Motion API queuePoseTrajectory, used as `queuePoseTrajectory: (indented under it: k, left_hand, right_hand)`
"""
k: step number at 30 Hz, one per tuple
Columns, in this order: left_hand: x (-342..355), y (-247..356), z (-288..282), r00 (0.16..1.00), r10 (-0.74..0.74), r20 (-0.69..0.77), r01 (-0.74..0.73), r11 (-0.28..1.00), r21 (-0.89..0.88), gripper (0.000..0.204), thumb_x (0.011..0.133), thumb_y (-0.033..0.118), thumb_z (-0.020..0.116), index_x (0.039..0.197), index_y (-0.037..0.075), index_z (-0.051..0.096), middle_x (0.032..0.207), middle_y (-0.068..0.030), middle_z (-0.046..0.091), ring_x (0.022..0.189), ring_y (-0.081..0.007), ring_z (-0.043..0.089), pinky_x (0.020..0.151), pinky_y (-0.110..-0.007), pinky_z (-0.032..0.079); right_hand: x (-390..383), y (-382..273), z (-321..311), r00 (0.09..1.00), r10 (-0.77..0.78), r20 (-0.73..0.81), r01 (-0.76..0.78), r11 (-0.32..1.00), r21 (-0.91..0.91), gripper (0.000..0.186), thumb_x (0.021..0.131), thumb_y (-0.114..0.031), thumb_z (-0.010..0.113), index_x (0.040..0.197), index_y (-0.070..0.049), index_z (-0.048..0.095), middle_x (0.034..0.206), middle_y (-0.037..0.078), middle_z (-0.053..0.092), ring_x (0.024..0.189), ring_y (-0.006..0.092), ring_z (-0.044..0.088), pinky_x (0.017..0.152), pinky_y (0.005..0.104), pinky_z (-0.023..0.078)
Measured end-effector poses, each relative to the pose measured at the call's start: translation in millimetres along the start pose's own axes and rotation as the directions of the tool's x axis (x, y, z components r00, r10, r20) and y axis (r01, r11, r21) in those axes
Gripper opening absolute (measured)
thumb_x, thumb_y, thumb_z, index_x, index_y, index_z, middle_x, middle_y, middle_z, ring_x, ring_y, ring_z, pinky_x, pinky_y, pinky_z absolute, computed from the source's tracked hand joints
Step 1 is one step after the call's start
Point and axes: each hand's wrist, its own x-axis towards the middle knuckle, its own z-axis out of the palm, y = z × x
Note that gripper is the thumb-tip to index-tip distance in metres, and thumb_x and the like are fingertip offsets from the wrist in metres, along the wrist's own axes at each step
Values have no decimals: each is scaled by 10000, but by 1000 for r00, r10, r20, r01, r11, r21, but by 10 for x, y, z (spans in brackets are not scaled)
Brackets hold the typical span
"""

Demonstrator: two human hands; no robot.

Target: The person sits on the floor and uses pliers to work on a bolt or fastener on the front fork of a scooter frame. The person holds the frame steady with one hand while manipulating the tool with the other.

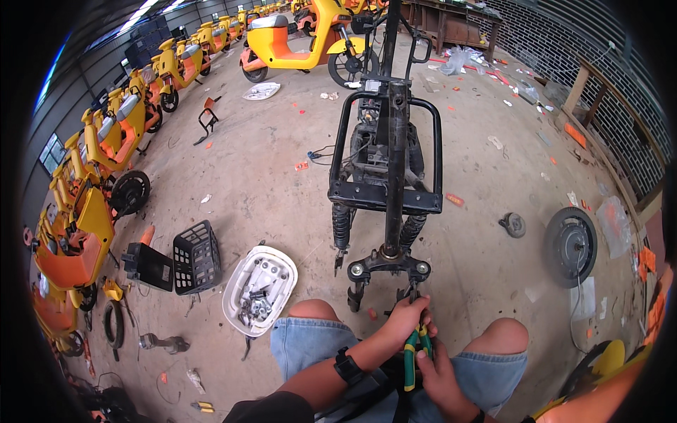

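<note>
A stripped black scooter frame stands before my knees, with a fork clamp at its near end. My left hand is closed at the lower end of the right fork leg, just below the clamp. What its fingers grip is hidden. My right hand holds pliers with green and yellow handles. The handles point down toward my lap, and the jaws are hidden behind my left hand. Left of my knees lies a white plastic tray with metal hardware inside.
Beside the tray sit a black basket and a black box. A wheel lies to the right, near a small round part. Yellow scooters line the left and far side. Scraps litter the concrete floor.
</note>
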Motion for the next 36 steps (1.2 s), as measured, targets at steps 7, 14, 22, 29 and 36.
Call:
queuePoseTrajectory:
  k: [7, 14, 22, 29, 36]
  left_hand:
    - [31, -34, 37, 995, 17, -96, -10, 997, 79, 235, 978, 275, 481, 888, 59, 461, 626, -56, 512, 530, -236, 596, 502, -365, 482]
    - [77, -112, 24, 986, 46, -157, -23, 989, 146, 219, 978, 286, 478, 953, 70, 452, 632, -48, 514, 515, -213, 593, 473, -346, 471]
    - [111, -130, 32, 976, 67, -208, -26, 980, 196, 225, 976, 274, 502, 967, 56, 447, 631, -62, 512, 494, -223, 582, 460, -354, 463]
    - [52, -70, -11, 982, 74, -172, -38, 978, 203, 286, 967, 326, 503, 954, 44, 457, 666, -57, 533, 511, -203, 589, 479, -333, 478]
    - [220, -84, -125, 992, 97, -82, -105, 989, -101, 304, 989, 377, 476, 943, 77, 505, 726, -41, 567, 592, -200, 608, 556, -333, 501]
  right_hand:
    - [66, -39, 4, 991, 1, 137, 14, 994, -106, 898, 789, -326, 768, 1400, 73, 245, 1271, 211, 504, 1176, 259, 531, 981, 354, 427]
    - [103, 39, -13, 979, 18, 205, 14, 988, -154, 878, 782, -115, 692, 1451, 82, 158, 1386, 177, 394, 1303, 233, 393, 1065, 335, 341]
    - [120, 91, 88, 986, 100, 133, -75, 981, -180, 837, 762, -89, 676, 1437, 65, 207, 1289, 167, 467, 1168, 226, 491, 941, 317, 429]
    - [92, 42, 115, 955, 261, 137, -272, 960, 63, 669, 753, -9, 633, 1353, 27, 337, 911, 67, 548, 715, 127, 551, 597, 259, 450]
    - [92, -38, 103, 913, 361, 190, -396, 896, 201, 491, 743, -4, 606, 1204, 9, 436, 853, 66, 549, 649, 152, 554, 573, 281, 461]
